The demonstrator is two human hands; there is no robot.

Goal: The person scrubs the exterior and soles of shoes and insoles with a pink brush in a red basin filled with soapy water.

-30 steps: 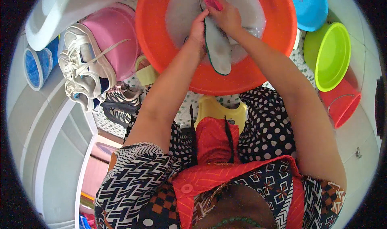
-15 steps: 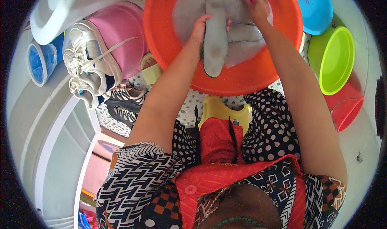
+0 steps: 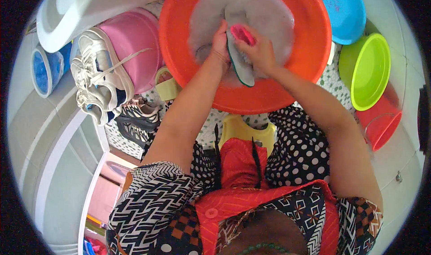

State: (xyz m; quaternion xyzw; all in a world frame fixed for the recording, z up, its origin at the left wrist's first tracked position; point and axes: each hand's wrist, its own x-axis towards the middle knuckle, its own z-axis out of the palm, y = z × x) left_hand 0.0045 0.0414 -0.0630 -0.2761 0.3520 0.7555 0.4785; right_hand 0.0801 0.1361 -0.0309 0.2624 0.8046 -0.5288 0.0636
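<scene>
A big orange basin (image 3: 269, 98) of grey soapy water stands in front of me. My left hand (image 3: 220, 46) grips a grey shoe insole (image 3: 240, 66) with a dark green edge and holds it over the water. Against the insole's upper end, my right hand (image 3: 260, 53) is closed on a pink scrub brush (image 3: 242, 32).
White sneakers (image 3: 96, 86) lie on an upturned pink basin (image 3: 130, 37) at the left, dark patterned shoes (image 3: 134, 122) below them. A blue basin (image 3: 343, 12), a green basin (image 3: 368, 71) and a red bucket (image 3: 379, 122) stand at the right. A yellow stool (image 3: 244, 129) is under me.
The right hand with the brush has come back down the insole from the basin's far side. The insole has swung more upright and nearer me.
</scene>
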